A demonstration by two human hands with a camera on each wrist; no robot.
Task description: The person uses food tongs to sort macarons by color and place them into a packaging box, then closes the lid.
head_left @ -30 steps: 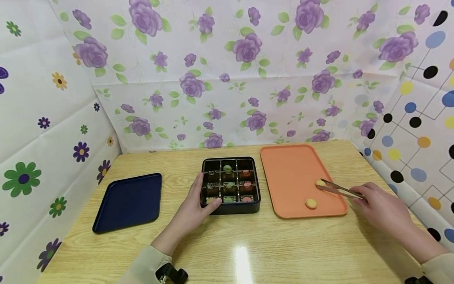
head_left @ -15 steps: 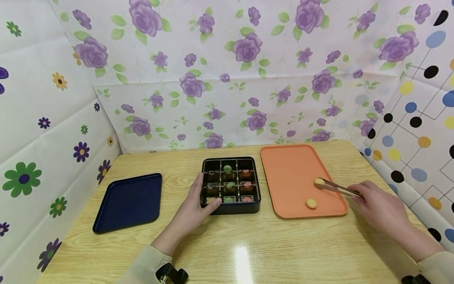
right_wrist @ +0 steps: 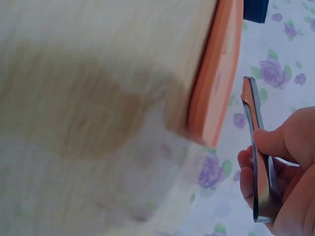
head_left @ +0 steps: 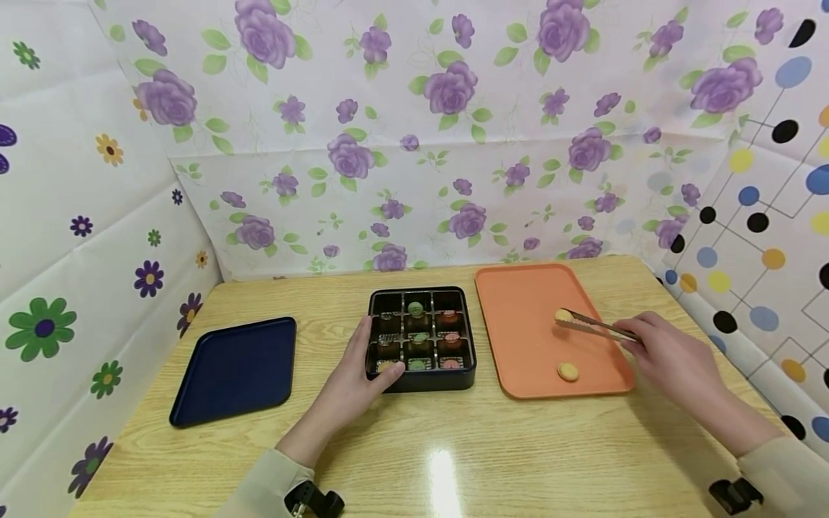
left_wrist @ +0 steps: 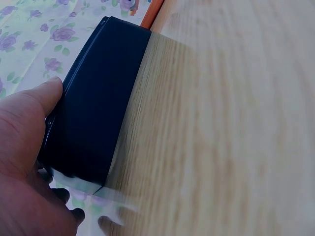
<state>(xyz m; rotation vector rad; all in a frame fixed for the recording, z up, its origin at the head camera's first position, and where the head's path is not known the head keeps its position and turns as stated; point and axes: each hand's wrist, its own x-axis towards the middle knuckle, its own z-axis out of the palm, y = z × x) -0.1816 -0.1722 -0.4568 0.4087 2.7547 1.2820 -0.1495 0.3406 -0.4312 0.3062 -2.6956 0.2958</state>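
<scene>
My left hand (head_left: 352, 378) rests at the left front corner of a black divided box (head_left: 427, 381), thumb on its front rim and fingers along its left side. In the box's compartments sit several small round macaron-like sweets: green (head_left: 415, 308), pink (head_left: 451, 336) and yellow. My right hand (head_left: 673, 360) grips metal tongs (head_left: 602, 329), and their tips pinch a yellow macaron-like sweet (head_left: 563, 316) above the orange tray (head_left: 527, 309). A second yellow sweet (head_left: 568, 371) lies near the tray's front edge. In the right wrist view thumb and fingers squeeze the tongs (right_wrist: 261, 172).
A dark blue tray (head_left: 236, 370) lies at the left on the wooden table (head_left: 382, 460). Patterned cloth (head_left: 401, 180) hangs behind and at both sides. The orange tray stands just right of the box.
My right hand has moved left and farther back over the orange tray, carrying the tongs and the pinched yellow sweet. My left hand and the box have stayed put.
</scene>
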